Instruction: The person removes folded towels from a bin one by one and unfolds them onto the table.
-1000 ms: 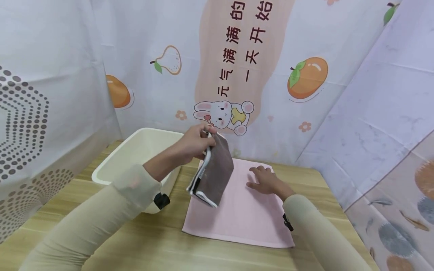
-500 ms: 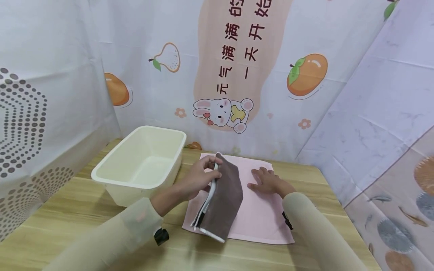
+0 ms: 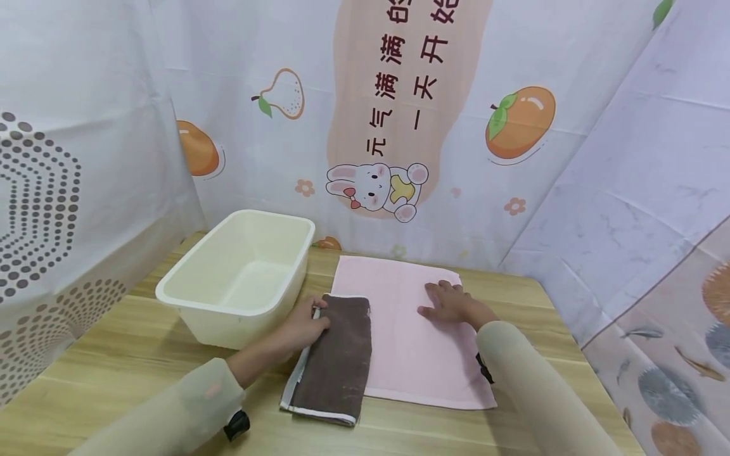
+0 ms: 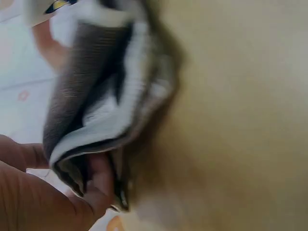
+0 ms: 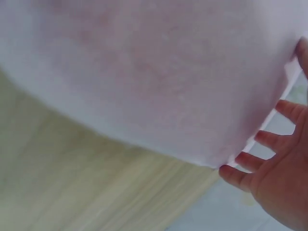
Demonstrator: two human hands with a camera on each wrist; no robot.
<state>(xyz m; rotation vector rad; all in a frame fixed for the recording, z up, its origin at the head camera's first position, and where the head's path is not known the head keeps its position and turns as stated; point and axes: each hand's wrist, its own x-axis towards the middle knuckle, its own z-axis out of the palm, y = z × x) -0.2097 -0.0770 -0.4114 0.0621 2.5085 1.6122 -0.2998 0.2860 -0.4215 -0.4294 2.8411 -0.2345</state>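
Note:
A folded brown towel with white edges lies partly over the left side of a pink towel. At its left edge my left hand pinches the folded layers between thumb and fingers. The left wrist view shows the brown towel blurred, its layers gaping, with the left hand gripping the edge. My right hand rests with spread fingers on the right part of the pink towel, which lies flat on the table. In the right wrist view, the right hand's fingertips touch the pink towel.
A cream plastic basin stands on the wooden table, left of the towels and close to my left forearm. Printed curtains hang behind the table and along both sides.
My left hand has brought the brown towel down and to the left, from above the pink towel onto its left side. My right hand has stayed on the pink towel.

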